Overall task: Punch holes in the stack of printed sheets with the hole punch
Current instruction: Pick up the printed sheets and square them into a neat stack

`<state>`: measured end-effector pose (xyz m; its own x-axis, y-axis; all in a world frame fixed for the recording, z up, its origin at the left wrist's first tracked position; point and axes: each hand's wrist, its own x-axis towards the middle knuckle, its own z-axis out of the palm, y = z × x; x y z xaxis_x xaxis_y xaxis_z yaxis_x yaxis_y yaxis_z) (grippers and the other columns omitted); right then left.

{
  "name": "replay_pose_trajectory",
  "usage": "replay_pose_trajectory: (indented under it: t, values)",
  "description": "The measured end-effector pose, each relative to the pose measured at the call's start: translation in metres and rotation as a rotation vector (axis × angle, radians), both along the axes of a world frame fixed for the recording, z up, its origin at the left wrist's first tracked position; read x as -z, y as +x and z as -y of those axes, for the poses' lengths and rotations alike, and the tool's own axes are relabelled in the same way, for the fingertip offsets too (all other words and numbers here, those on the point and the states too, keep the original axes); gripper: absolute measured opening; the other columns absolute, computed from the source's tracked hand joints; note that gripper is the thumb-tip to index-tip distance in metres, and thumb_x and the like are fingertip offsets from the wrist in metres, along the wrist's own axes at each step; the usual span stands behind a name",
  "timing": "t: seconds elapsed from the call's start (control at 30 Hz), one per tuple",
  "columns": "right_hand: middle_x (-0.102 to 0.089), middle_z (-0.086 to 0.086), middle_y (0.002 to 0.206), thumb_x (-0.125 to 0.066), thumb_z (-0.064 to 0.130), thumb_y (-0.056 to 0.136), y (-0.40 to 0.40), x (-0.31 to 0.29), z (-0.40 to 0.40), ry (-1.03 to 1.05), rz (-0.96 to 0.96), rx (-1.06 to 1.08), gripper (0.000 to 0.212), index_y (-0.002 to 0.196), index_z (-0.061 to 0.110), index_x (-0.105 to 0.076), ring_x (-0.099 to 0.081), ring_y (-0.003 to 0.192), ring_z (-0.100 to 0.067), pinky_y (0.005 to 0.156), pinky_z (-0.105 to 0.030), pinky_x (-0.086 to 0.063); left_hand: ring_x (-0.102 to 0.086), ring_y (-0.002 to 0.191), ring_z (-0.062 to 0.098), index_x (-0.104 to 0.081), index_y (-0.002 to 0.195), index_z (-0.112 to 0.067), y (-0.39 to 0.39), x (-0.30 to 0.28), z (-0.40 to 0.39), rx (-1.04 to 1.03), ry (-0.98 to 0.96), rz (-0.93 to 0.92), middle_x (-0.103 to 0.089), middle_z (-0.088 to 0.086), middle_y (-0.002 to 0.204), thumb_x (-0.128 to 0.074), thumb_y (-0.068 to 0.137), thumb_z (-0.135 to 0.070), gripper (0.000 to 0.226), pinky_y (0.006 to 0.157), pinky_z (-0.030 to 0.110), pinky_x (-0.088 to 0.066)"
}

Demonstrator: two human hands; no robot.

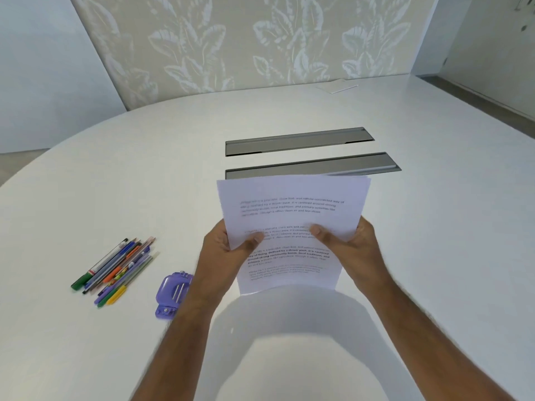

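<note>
Setting: white desk [86, 180] with a rounded edge fills most of the frame; leaf-patterned wall panel across the top; two grey cable trays [298, 140] set into the surface at centre.
Stack of printed sheets [289, 204]: centre of frame, lifted off the desk and tilted toward me. Top edges are slightly fanned, so I judge the sheets not yet squared.
Left hand [228, 250]: I grip the stack's left edge, thumb curled over the printed face, fingers behind.
Right hand [350, 244]: I grip the right edge the same way, thumb on the face.
Hole punch [173, 293]: purple, lower left of centre, lying on the desk just beside my left forearm, untouched.
Pens [115, 264]: loose bundle at lower left, near the punch, not needed.
Handling, stack: light, thin, floppy; likely to sag if held by one edge, and sheets will slide over each other. Best held at both side edges, then tapped square on the desk.
Handling, punch: rigid and small; probably light enough to skid, so I would steady it on the desk and press the lever from above.
Progress: no holes visible; I judge punching not yet started.
</note>
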<state>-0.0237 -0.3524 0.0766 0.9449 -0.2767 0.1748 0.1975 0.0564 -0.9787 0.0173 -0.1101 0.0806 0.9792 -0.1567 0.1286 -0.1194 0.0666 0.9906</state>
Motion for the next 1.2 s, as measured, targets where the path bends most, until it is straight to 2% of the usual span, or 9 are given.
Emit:
replay_pose_trajectory:
  t: [0.07, 0.2, 0.4, 0.5, 0.73, 0.8, 0.93, 1.07, 1.2]
  values:
    - [-0.084, 0.003, 0.109, -0.092, 0.041, 0.076, 0.0, 0.008, -0.002, -0.009, -0.046, 0.012, 0.038, 0.11, 0.031, -0.08, -0.081, 0.098, -0.02, 0.085, -0.04, -0.067, -0.08, 0.1, 0.018, -0.076, 0.111, -0.034, 0.0, 0.004, 0.001, -0.007, 0.033, -0.019, -0.083, -0.006, 0.112, -0.081, 0.09, -0.025, 0.023, 0.082, 0.036, -0.065]
    - [-0.084, 0.002, 0.11, -0.093, 0.051, 0.074, 0.001, 0.003, -0.001, 0.047, -0.018, -0.005, 0.048, 0.115, 0.029, -0.079, -0.082, 0.097, -0.022, 0.077, -0.031, -0.064, -0.079, 0.099, 0.015, -0.075, 0.117, -0.032, 0.0, -0.004, -0.002, -0.01, -0.004, 0.072, -0.081, -0.007, 0.115, -0.08, 0.092, -0.031, 0.026, 0.076, 0.02, -0.061]
    - [-0.084, 0.003, 0.11, -0.091, 0.036, 0.078, -0.001, 0.019, -0.008, 0.038, -0.081, -0.015, 0.037, 0.113, 0.031, -0.08, -0.081, 0.1, -0.018, 0.078, -0.025, -0.062, -0.079, 0.094, 0.011, -0.074, 0.113, -0.03, -0.004, 0.007, 0.006, -0.035, 0.027, -0.033, -0.083, -0.011, 0.108, -0.077, 0.096, -0.015, 0.023, 0.07, 0.016, -0.059]
    - [-0.084, 0.004, 0.11, -0.092, 0.042, 0.076, -0.002, 0.02, -0.006, 0.041, -0.063, -0.006, 0.04, 0.113, 0.032, -0.079, -0.082, 0.098, -0.017, 0.076, -0.023, -0.063, -0.079, 0.093, 0.009, -0.075, 0.111, -0.038, -0.003, 0.005, 0.002, -0.042, 0.025, 0.016, -0.082, -0.012, 0.109, -0.078, 0.093, -0.028, 0.021, 0.07, 0.016, -0.059]
    - [-0.084, 0.003, 0.112, -0.091, 0.034, 0.08, -0.009, 0.034, -0.007, -0.001, -0.131, -0.003, 0.042, 0.119, 0.023, -0.078, -0.08, 0.103, -0.02, 0.092, -0.045, -0.063, -0.079, 0.098, 0.016, -0.074, 0.115, -0.037, -0.006, 0.018, 0.005, -0.025, 0.033, -0.074, -0.082, -0.01, 0.111, -0.078, 0.09, -0.037, 0.025, 0.073, 0.021, -0.061]
    - [-0.083, 0.003, 0.115, -0.09, 0.038, 0.08, -0.011, 0.033, -0.006, -0.015, -0.111, -0.036, 0.043, 0.12, 0.026, -0.077, -0.08, 0.106, -0.019, 0.09, -0.04, -0.064, -0.08, 0.098, 0.017, -0.075, 0.117, -0.035, -0.006, 0.022, 0.004, -0.017, 0.011, -0.087, -0.082, -0.007, 0.112, -0.079, 0.09, -0.036, 0.027, 0.074, 0.022, -0.062]
    - [-0.083, 0.006, 0.115, -0.088, 0.025, 0.087, -0.011, 0.034, -0.003, -0.045, -0.103, -0.063, 0.034, 0.119, 0.026, -0.078, -0.079, 0.107, -0.015, 0.089, -0.029, -0.064, -0.079, 0.1, 0.016, -0.075, 0.118, -0.036, -0.008, 0.022, 0.001, 0.016, -0.004, -0.087, -0.082, -0.007, 0.115, -0.08, 0.092, -0.031, 0.027, 0.075, 0.02, -0.061]
    - [-0.083, 0.007, 0.113, -0.088, 0.041, 0.081, -0.012, 0.031, 0.003, -0.07, -0.098, -0.072, 0.036, 0.115, 0.035, -0.078, -0.08, 0.1, -0.016, 0.078, -0.023, -0.063, -0.079, 0.099, 0.016, -0.076, 0.117, -0.034, -0.007, 0.02, -0.001, 0.0, -0.027, -0.077, -0.082, -0.007, 0.115, -0.081, 0.089, -0.033, 0.028, 0.076, 0.018, -0.06]
    - [-0.083, 0.009, 0.112, -0.089, 0.058, 0.076, -0.014, 0.03, 0.014, -0.113, -0.089, -0.092, 0.043, 0.114, 0.038, -0.078, -0.081, 0.098, -0.016, 0.079, -0.023, -0.064, -0.078, 0.102, 0.015, -0.075, 0.119, -0.03, -0.005, 0.013, -0.004, -0.066, -0.134, -0.068, -0.081, -0.004, 0.119, -0.083, 0.087, -0.031, 0.033, 0.082, 0.022, -0.06]
